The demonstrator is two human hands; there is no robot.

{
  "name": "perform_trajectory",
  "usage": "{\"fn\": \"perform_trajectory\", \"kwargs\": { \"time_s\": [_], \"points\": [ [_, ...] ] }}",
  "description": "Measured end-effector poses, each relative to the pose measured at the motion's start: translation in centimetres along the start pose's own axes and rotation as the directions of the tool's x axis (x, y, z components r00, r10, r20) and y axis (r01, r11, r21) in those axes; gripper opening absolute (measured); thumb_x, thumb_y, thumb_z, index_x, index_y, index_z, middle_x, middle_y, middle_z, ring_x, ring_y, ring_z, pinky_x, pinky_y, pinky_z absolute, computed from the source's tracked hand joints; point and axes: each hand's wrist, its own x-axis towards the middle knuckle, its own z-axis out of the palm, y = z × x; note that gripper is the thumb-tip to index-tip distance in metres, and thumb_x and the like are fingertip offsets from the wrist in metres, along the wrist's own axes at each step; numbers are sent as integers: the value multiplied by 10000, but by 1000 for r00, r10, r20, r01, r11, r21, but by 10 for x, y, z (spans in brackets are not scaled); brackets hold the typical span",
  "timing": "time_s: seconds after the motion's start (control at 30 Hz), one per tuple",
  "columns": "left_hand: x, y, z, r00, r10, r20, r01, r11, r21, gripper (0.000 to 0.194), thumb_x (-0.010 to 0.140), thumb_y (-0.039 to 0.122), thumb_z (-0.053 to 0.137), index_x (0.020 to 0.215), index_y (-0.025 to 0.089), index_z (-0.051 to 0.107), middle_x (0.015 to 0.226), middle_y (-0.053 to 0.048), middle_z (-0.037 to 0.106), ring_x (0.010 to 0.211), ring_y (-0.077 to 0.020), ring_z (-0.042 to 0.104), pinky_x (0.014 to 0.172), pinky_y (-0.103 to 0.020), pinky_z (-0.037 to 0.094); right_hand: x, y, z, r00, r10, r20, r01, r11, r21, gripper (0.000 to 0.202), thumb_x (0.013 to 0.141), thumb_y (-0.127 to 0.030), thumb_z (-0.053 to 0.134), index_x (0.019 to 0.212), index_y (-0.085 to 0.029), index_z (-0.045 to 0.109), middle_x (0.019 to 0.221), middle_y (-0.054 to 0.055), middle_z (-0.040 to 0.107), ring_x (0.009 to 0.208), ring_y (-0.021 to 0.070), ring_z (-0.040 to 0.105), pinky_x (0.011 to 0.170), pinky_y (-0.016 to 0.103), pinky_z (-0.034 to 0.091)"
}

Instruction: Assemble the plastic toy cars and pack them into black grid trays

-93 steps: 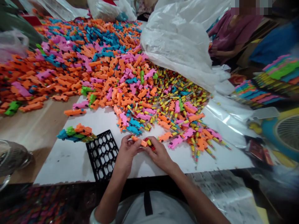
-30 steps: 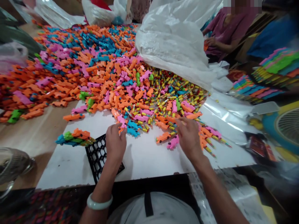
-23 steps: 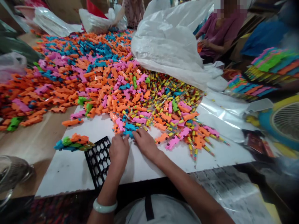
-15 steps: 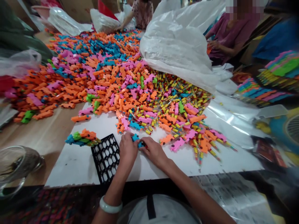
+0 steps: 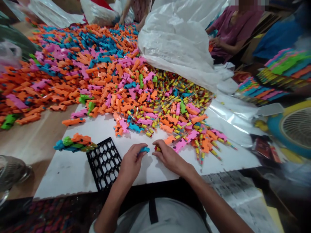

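Note:
My left hand point(image 5: 131, 160) pinches a blue toy car point(image 5: 144, 149) between thumb and fingers, just above the white board point(image 5: 145, 173). To its right, my right hand point(image 5: 168, 157) is closed on a small yellow-and-red tube point(image 5: 157, 148), mostly hidden by the fingers. A short gap separates the two pieces. Beside my left forearm lies a black grid tray point(image 5: 104, 164) with hexagonal holes. Several toy cars point(image 5: 75, 142) in blue, green and orange, joined to yellow tubes, stick out from its far left corner.
A large heap of toy cars point(image 5: 97, 77) spreads across the table, with yellow-and-red tubes point(image 5: 175, 87) under a white plastic bag point(image 5: 177, 42). A glass mug point(image 5: 12, 171) stands left, a fan point(image 5: 296, 129) right. Two people sit across the table.
My hands have moved apart, separating the blue car from the piece at my right fingers. The yellow-and-red tube now shows there. The whole view has shifted slightly.

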Motion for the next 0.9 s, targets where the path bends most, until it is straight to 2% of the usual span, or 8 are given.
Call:
{"fn": "perform_trajectory", "kwargs": {
  "time_s": [0.1, 0.17, 0.37, 0.53, 0.67, 0.8, 0.9],
  "points": [
    [-5, 5, 0, 998, 55, 13, -55, 998, 23, 258, 917, 218, 497, 1135, 237, 633, 1024, -42, 654, 956, -145, 625, 855, -263, 483, 0, 3, -1, 991, -131, 1, 131, 991, -24, 145, 960, -250, 481, 1085, -200, 536, 994, 68, 589, 920, 180, 583, 796, 306, 482],
    [-7, 8, -1, 996, 93, -2, -93, 994, 58, 264, 923, 219, 498, 1147, 240, 637, 994, -38, 649, 922, -138, 626, 821, -246, 487, 0, 5, -1, 981, -195, -9, 195, 980, -41, 153, 961, -244, 486, 1081, -203, 572, 1005, 73, 606, 946, 183, 586, 820, 305, 481],
    [-7, 10, 3, 988, 152, 2, -151, 981, 120, 274, 923, 214, 508, 1156, 259, 645, 953, -30, 649, 892, -144, 622, 791, -252, 496, 0, 10, -1, 970, -245, 4, 244, 965, -96, 225, 975, -281, 467, 1146, -205, 592, 986, 71, 650, 897, 180, 627, 785, 292, 504],
    [-7, 6, 7, 984, 176, -21, -171, 974, 146, 276, 912, 217, 519, 1137, 277, 668, 935, -33, 662, 879, -164, 614, 794, -288, 503, 1, 7, -1, 963, -252, 100, 269, 930, -250, 201, 987, -238, 436, 1112, -176, 581, 923, 64, 630, 826, 167, 604, 727, 271, 488],
    [-12, 4, 8, 993, 106, -46, -102, 992, 77, 252, 891, 227, 535, 1081, 267, 696, 900, -33, 672, 851, -169, 625, 775, -293, 506, -5, 2, 4, 947, -285, 146, 320, 858, -402, 195, 992, -252, 417, 1051, -144, 567, 873, 79, 611, 770, 184, 574, 681, 291, 463],
    [-16, 6, 14, 999, -38, 21, 38, 999, 14, 237, 849, 191, 544, 989, 265, 720, 844, -24, 679, 815, -177, 638, 753, -305, 504, -14, 2, 19, 938, -298, 175, 344, 757, -555, 260, 991, -329, 414, 963, -129, 577, 812, 97, 613, 695, 203, 567, 600, 305, 432],
    [-13, 11, 19, 989, -119, 91, 119, 993, 8, 234, 805, 149, 549, 908, 264, 725, 812, -19, 690, 789, -179, 646, 743, -306, 513, -16, 7, 24, 934, -301, 192, 356, 739, -572, 293, 1006, -316, 362, 945, -132, 581, 769, 90, 613, 639, 198, 552, 556, 302, 403]
  ]
}}
